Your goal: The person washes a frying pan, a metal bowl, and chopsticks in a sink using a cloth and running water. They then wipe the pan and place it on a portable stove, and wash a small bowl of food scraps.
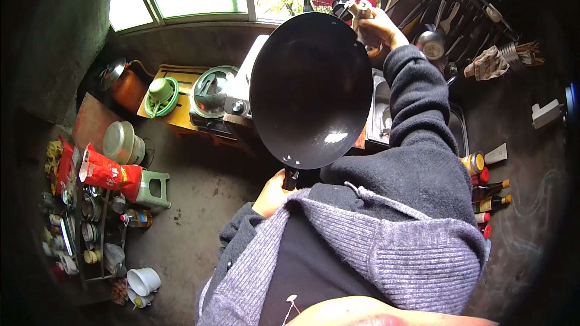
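Observation:
A large black wok [312, 95] is tilted up before my chest, its dark inside facing me. My left hand [271, 194] grips the wok's black long handle [291, 180] at the near end. Beside the far right rim, my right hand [383, 29] holds a crumpled brownish cloth [366, 27]. The cloth touches or covers that part of the rim, and what lies under it is hidden. A bright shine shows low on the wok's inner wall.
Behind the wok are a gas stove [238, 106] and a glass-lidded pot [213, 90]. A steel sink [379, 99] lies right, below hanging utensils [446, 22]. Bottles [491, 201] line the right side. A green stool [154, 188] and crowded rack [102, 235] stand left.

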The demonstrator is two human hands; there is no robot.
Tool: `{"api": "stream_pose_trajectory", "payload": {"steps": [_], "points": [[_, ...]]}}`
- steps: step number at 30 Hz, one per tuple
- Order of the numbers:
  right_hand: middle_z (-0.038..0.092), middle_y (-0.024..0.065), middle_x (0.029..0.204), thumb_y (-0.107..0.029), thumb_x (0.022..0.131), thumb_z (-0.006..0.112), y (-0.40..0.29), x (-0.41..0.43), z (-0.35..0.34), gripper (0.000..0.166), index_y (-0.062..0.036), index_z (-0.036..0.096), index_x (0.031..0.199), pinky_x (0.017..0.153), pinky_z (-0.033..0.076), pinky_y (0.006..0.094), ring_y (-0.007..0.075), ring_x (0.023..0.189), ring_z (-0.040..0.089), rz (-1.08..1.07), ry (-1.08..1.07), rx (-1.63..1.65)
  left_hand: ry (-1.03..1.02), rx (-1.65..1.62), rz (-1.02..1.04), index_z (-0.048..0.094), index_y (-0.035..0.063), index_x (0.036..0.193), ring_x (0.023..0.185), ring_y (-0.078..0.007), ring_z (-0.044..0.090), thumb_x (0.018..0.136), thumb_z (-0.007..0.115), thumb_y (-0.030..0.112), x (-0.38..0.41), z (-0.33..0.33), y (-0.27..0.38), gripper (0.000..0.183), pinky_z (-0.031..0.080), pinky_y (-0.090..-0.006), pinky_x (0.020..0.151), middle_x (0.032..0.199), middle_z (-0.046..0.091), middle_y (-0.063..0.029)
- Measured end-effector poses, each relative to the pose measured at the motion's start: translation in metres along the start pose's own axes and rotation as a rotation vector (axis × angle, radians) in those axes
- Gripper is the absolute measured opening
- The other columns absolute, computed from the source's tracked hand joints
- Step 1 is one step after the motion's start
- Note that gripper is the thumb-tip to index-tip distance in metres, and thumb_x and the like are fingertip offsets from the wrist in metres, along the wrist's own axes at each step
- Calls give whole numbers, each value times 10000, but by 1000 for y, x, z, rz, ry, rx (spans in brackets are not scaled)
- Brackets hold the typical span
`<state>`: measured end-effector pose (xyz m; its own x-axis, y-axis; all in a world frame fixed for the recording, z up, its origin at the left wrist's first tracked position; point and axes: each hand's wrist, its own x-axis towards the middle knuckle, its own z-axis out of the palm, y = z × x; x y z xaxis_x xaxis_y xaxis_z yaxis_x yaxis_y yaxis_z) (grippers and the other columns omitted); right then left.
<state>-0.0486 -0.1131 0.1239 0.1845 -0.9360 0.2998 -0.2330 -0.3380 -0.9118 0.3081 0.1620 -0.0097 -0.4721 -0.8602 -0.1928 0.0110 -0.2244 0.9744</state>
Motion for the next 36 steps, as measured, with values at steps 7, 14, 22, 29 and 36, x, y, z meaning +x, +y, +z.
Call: {"api": "stream_pose_trajectory", "payload": {"steps": [7, 14, 22, 29, 36], "points": [[586, 29, 724, -160, 754, 634, -42, 14, -8, 151, -34, 582, 819, 593, 435, 228, 95, 635, 540, -287, 227, 347, -226, -252, -205, 461, 59, 826, 542, -100, 450, 667, 634, 124, 38, -31, -21, 245, 380, -227, 513, 631, 464, -14], [563, 48, 807, -178, 816, 520, -76, 15, 11, 196, -67, 505, 976, 580, 485, 286, 158, 713, 574, -512, 62, 761, -248, -252, -222, 456, 96, 712, 407, -102, 393, 739, 603, 151, 104, -37, -36, 159, 335, -234, 398, 514, 413, 3], [579, 86, 946, -339, 900, 358, -91, 9, -24, 361, -52, 476, 1083, 770, 452, 310, 167, 839, 565, 12, -47, 532, 385, 698, 631, 532, 25, 1004, 800, -184, 579, 779, 588, 167, 101, 3, -108, 271, 464, -311, 688, 877, 607, -64], [583, 105, 887, -376, 897, 352, -151, -8, 12, 409, -33, 472, 1084, 762, 451, 335, 178, 833, 557, -65, 251, 285, 327, 477, 595, 535, 28, 1017, 939, -155, 556, 726, 643, 40, 71, 10, -85, 311, 456, -260, 757, 1008, 585, -102], [593, 155, 916, -259, 797, 470, -132, 11, 56, 355, -80, 518, 1100, 739, 438, 344, 269, 892, 560, -19, -236, -1461, 394, -115, 343, 553, 59, 990, 863, -211, 597, 686, 691, 153, 82, 16, -117, 347, 464, -265, 725, 930, 611, -113]]}}
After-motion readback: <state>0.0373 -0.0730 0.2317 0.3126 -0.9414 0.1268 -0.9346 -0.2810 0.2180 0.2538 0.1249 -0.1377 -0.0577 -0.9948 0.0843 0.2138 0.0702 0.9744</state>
